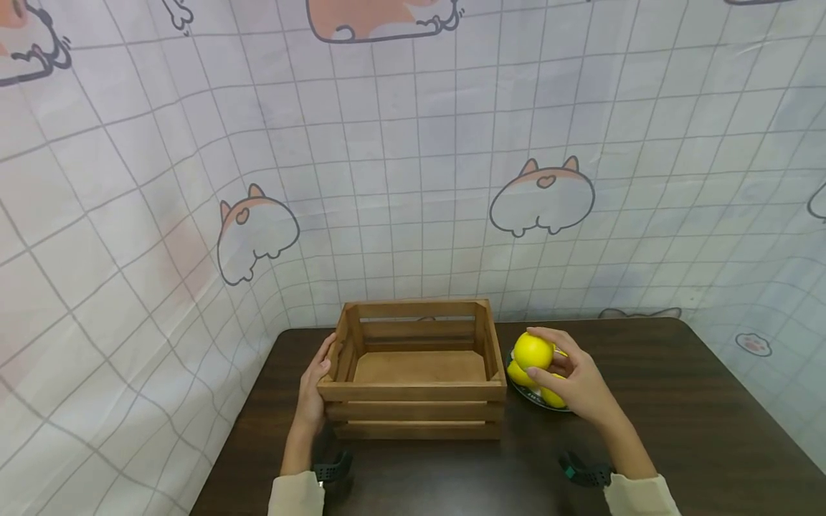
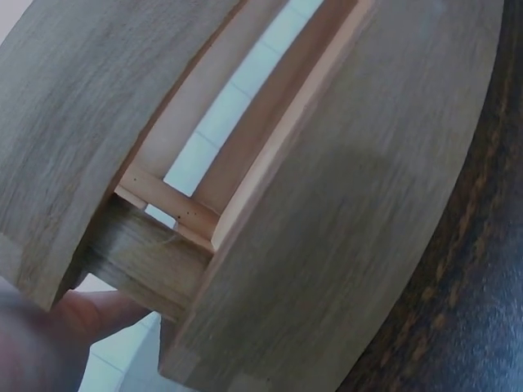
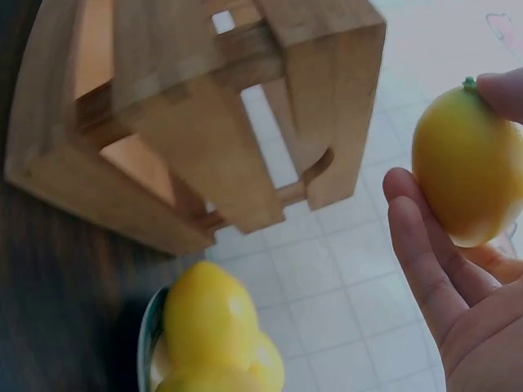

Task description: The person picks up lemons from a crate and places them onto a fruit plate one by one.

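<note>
A slatted wooden crate [image 1: 413, 412] stands on the dark table, its inside bare in the head view. My left hand [image 1: 312, 394] rests against the crate's left side, fingers up near its top edge; in the left wrist view part of that hand [image 2: 78, 322] shows beside the slats. Above a plate [image 1: 538, 400] to the crate's right, my right hand [image 1: 577, 380] holds a lemon [image 1: 533, 351] between thumb and fingers. The right wrist view shows this lemon [image 3: 466, 167] with a small green stem end under the thumb. Several more lemons [image 3: 208, 318] lie on the plate.
The dark wooden table [image 1: 677, 423] extends right of the plate and in front of the crate. Behind it hangs a white gridded cloth [image 1: 413, 179] with cartoon animal prints, which also covers the left side. Each wrist wears a dark strap [image 1: 584, 471].
</note>
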